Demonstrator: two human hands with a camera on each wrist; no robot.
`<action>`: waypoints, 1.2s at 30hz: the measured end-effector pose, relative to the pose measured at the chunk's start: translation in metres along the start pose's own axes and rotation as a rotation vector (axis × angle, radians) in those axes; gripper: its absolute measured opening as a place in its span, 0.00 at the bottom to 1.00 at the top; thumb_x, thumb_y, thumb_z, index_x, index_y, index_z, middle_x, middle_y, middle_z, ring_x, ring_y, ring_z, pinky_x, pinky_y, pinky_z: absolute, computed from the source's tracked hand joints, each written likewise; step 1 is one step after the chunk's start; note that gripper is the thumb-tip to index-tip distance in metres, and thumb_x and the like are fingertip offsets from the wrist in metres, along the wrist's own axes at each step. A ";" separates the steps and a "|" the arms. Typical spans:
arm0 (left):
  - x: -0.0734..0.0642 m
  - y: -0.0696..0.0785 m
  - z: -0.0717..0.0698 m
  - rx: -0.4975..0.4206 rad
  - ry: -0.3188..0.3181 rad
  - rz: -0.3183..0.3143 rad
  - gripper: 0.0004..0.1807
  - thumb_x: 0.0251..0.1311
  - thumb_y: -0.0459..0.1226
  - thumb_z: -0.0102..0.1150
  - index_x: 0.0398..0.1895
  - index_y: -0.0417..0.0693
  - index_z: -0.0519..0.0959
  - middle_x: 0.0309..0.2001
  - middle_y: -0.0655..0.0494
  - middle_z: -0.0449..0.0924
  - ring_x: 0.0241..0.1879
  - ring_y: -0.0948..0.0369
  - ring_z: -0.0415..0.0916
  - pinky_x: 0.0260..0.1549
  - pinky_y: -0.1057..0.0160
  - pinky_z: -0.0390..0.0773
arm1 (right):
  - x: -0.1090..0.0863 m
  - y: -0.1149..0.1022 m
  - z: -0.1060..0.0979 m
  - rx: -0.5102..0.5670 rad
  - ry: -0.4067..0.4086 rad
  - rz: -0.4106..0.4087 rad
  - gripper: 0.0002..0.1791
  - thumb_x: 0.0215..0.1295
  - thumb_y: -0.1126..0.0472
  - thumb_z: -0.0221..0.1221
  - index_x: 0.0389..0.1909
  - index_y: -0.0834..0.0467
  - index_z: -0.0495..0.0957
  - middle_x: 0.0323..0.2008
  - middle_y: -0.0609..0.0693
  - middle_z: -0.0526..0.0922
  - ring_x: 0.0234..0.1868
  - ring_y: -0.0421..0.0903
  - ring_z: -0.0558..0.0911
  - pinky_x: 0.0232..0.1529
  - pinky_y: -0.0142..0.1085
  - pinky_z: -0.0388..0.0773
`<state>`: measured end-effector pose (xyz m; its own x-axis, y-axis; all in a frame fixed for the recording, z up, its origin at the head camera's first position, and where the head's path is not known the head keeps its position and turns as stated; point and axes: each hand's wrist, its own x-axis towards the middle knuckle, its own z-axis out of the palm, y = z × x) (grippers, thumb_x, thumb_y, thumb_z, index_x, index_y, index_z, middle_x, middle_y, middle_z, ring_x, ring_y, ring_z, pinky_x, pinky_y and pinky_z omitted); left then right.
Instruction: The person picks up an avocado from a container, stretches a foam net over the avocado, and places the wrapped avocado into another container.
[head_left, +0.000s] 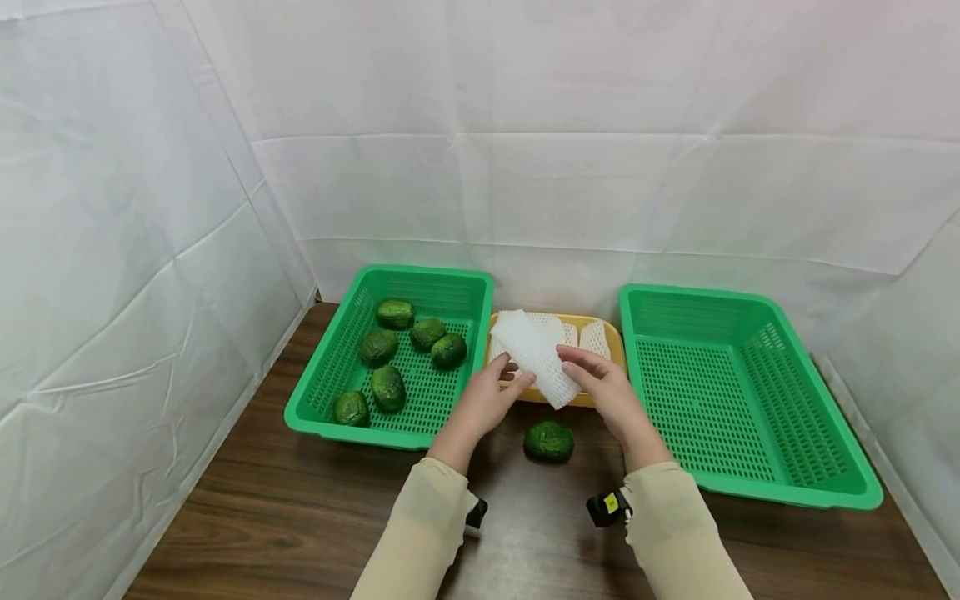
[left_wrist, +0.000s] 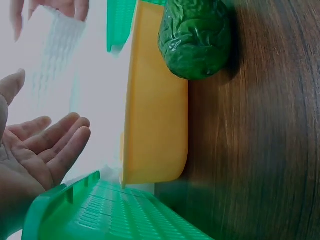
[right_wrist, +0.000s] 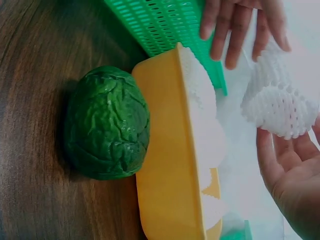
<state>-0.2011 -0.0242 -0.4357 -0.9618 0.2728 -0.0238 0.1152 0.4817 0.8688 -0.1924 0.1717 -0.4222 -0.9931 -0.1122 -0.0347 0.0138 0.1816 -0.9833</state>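
A white foam net sleeve (head_left: 536,354) is held up over the yellow tray (head_left: 617,342). My right hand (head_left: 603,387) pinches its right side between thumb and fingers; the right wrist view shows the sleeve (right_wrist: 280,107) against those fingertips. My left hand (head_left: 491,400) is close to the sleeve on the other side. In the left wrist view the left hand (left_wrist: 42,150) has its fingers spread and apart from the sleeve (left_wrist: 60,47). On the table in front of the tray lies a dark green, wrinkled avocado-like fruit (head_left: 549,442).
More white foam sleeves (head_left: 595,337) lie in the yellow tray. A green basket (head_left: 300,408) on the left holds several similar green fruits (head_left: 388,388). Another green basket (head_left: 750,400), with nothing in it, stands on the right. White cloth (head_left: 570,192) hangs behind the brown table (head_left: 247,500).
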 end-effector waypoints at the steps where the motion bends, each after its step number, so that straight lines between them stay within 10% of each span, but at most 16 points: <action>1: 0.000 0.001 0.000 -0.002 -0.001 -0.004 0.31 0.62 0.57 0.49 0.63 0.51 0.65 0.57 0.47 0.71 0.53 0.52 0.72 0.48 0.54 0.74 | 0.000 -0.001 0.001 -0.009 -0.006 0.013 0.27 0.65 0.50 0.57 0.61 0.58 0.69 0.60 0.55 0.70 0.59 0.48 0.67 0.59 0.43 0.63; 15: 0.000 0.001 0.000 -0.167 0.009 0.195 0.28 0.61 0.42 0.58 0.62 0.43 0.64 0.49 0.46 0.78 0.50 0.52 0.73 0.48 0.55 0.72 | 0.002 0.005 0.001 -0.143 0.031 -0.005 0.28 0.62 0.51 0.60 0.57 0.65 0.72 0.52 0.60 0.76 0.53 0.49 0.73 0.55 0.45 0.69; 27: -0.004 -0.003 -0.016 -0.193 0.262 0.050 0.15 0.55 0.45 0.64 0.43 0.48 0.82 0.36 0.57 0.81 0.38 0.60 0.76 0.36 0.60 0.76 | 0.002 0.011 -0.012 0.034 0.207 -0.043 0.22 0.63 0.58 0.59 0.51 0.71 0.73 0.32 0.37 0.79 0.31 0.35 0.79 0.38 0.29 0.77; 36: -0.002 -0.001 -0.010 -0.212 0.059 0.135 0.27 0.57 0.42 0.63 0.60 0.45 0.71 0.49 0.48 0.77 0.48 0.52 0.74 0.46 0.56 0.74 | 0.001 0.008 -0.004 -0.003 0.049 -0.059 0.23 0.64 0.57 0.58 0.54 0.70 0.72 0.41 0.50 0.78 0.39 0.35 0.77 0.45 0.38 0.77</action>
<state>-0.2015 -0.0333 -0.4315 -0.9549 0.2702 0.1228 0.1946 0.2576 0.9465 -0.1938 0.1765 -0.4292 -0.9967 -0.0751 0.0317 -0.0447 0.1786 -0.9829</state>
